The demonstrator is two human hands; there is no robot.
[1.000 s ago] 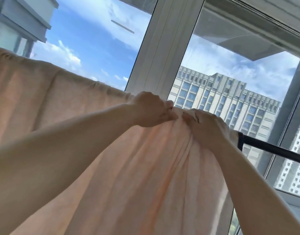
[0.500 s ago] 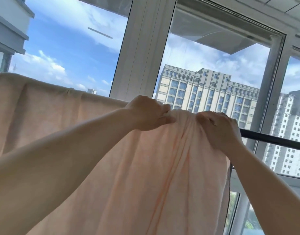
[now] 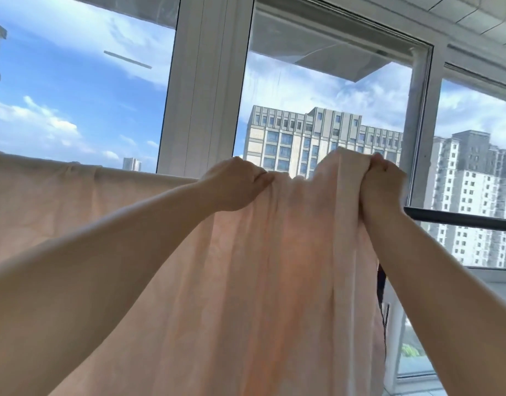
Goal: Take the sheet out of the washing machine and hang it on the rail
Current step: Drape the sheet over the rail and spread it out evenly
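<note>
Pale peach cotton sheet (image 3: 246, 281) draped over dark metal rail (image 3: 460, 217), bunched at right end. Left hand (image 3: 234, 184) and right hand (image 3: 384, 181) both grip its top fold, lifting it, likely to spread it along rail. White window frame (image 3: 200, 81) behind.

One peach sheet (image 3: 260, 281) fills the lower middle and left of the frame, and one dark rail (image 3: 460, 218) shows at the right. Two hands, the left hand (image 3: 234, 185) and the right hand (image 3: 384, 184), are at centre. Three window panes (image 3: 74, 95) run across the top, with two white frame posts (image 3: 203, 87) between them.
</note>
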